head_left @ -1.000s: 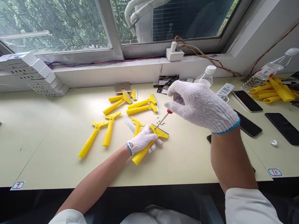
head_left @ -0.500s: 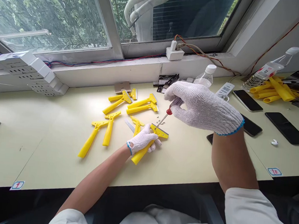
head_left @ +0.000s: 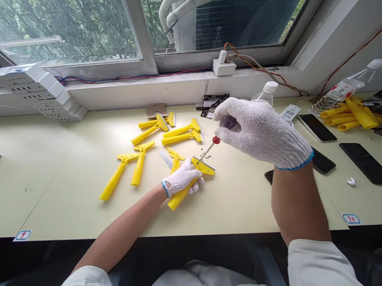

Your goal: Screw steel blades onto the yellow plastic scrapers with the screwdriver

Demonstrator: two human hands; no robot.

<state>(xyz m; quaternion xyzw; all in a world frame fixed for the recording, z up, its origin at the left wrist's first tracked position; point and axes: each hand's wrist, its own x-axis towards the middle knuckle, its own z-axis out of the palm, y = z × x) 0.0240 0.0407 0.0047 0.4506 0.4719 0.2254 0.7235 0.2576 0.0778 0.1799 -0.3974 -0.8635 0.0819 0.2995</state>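
Observation:
Wrapped in a white knit glove, my left hand point(head_left: 184, 177) grips a yellow scraper point(head_left: 178, 198) by its handle against the table. The scraper's wide head points away from me, with a thin blade along its edge. My gloved right hand point(head_left: 261, 133) is closed on a screwdriver point(head_left: 206, 150) with a red collar; its handle is mostly hidden in the fingers. The screwdriver slants down, its tip at the scraper's head. Small screws point(head_left: 207, 155) lie just beyond that head. Beside my left hand rest another yellow scraper point(head_left: 175, 158) and a loose blade point(head_left: 166, 159).
Several yellow scrapers point(head_left: 138, 165) lie to the left and behind. Phones point(head_left: 368, 163), an earbud point(head_left: 351, 182), a water bottle point(head_left: 350, 87) and a pile of yellow handles point(head_left: 358, 114) are on the right. White boxes point(head_left: 38, 89) stand at the back left.
My right hand has shifted slightly, its fingers arched a little more around the screwdriver's handle. The screwdriver's tip stays at the scraper's head, and my left hand keeps its grip.

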